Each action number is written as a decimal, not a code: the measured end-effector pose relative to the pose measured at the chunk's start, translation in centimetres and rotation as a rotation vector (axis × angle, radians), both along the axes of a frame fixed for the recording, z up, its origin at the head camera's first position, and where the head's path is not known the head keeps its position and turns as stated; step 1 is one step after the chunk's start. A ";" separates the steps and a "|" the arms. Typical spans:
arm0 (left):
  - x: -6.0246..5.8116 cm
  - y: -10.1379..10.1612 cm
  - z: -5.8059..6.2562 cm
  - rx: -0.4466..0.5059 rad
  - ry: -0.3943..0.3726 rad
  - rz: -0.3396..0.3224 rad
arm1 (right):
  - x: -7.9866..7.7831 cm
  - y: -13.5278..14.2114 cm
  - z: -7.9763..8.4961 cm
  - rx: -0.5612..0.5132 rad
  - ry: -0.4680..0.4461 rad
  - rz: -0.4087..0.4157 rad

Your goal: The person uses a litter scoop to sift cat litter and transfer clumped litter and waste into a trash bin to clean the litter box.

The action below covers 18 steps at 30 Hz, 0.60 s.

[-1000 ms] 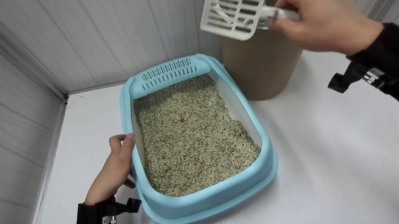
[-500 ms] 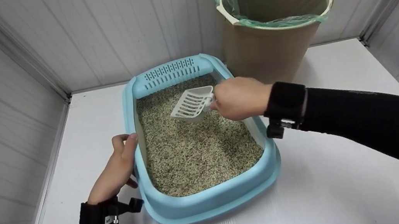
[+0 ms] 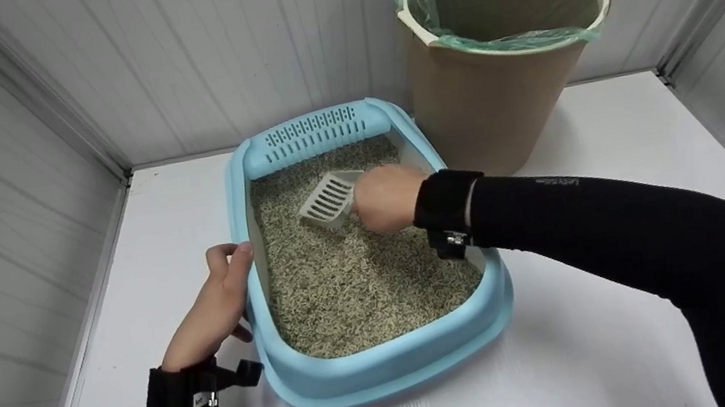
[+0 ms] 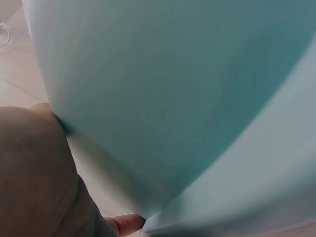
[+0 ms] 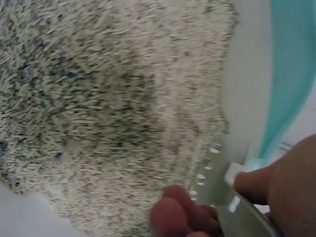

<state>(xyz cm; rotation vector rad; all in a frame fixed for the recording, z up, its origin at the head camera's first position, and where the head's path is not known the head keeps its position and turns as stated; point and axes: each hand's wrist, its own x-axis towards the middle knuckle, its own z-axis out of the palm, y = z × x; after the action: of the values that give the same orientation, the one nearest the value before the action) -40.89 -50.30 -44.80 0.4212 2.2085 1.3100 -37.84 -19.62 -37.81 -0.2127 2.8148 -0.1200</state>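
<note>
A light-blue litter box (image 3: pixel 386 370) filled with greyish-beige pellet litter (image 3: pixel 346 291) stands on the white table. My left hand (image 3: pixel 217 302) holds its left side, thumb on the rim; in the left wrist view a fingertip (image 4: pixel 129 223) meets the blue wall close up. Over the litter, my right hand (image 3: pixel 387 198) grips the handle of a pale slotted litter scoop (image 3: pixel 331 198). The scoop's head is down at the litter in the back half of the box, pointing left. In the right wrist view my fingers (image 5: pixel 170 215) wrap the scoop's handle near the box's side wall.
A tall brown bin (image 3: pixel 483 101) with a cream rim and a green plastic liner (image 3: pixel 517 41) stands behind and right of the box. Grey panelled walls (image 3: pixel 283 44) close off the back and both sides of the white table (image 3: pixel 603 354).
My right hand carried the scoop from in front of the bin down and left into the litter box, then lower to the litter. The left hand stays at the box's left side.
</note>
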 end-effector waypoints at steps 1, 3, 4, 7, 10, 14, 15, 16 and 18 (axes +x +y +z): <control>0.0 0.0 0.0 0.000 -0.003 0.001 | -0.1 0.0 -0.4 0.023 -0.041 0.002; 0.1 -0.1 0.0 0.003 -0.008 0.001 | -0.3 0.0 -1.2 0.063 -0.122 0.005; 0.1 -0.1 0.0 0.004 -0.011 0.002 | -0.4 0.0 -1.6 0.071 -0.161 -0.002; 0.1 -0.1 0.0 0.006 -0.012 0.005 | -0.3 0.0 -2.1 0.053 -0.229 -0.036; 0.1 -0.1 0.0 0.002 -0.012 0.008 | 0.0 0.1 -2.3 0.031 -0.236 -0.045; 0.1 -0.2 0.1 -0.001 -0.014 0.007 | 0.7 0.3 -1.0 0.010 -0.206 -0.030; 0.1 -0.1 0.1 -0.001 -0.014 0.007 | 0.9 0.5 -0.4 -0.011 -0.174 -0.026; 0.0 -0.1 0.1 -0.001 -0.016 0.009 | 1.3 0.8 0.2 -0.040 -0.143 -0.032; -0.1 -0.1 0.1 -0.003 -0.014 0.011 | 2.0 1.6 1.7 -0.127 -0.062 -0.055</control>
<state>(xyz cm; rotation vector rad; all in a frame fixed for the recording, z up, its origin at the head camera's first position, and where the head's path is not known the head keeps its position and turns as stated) -40.95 -50.36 -44.73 0.3985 2.2034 1.3117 -35.89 -18.07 -36.11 -0.1581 2.7536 -0.3128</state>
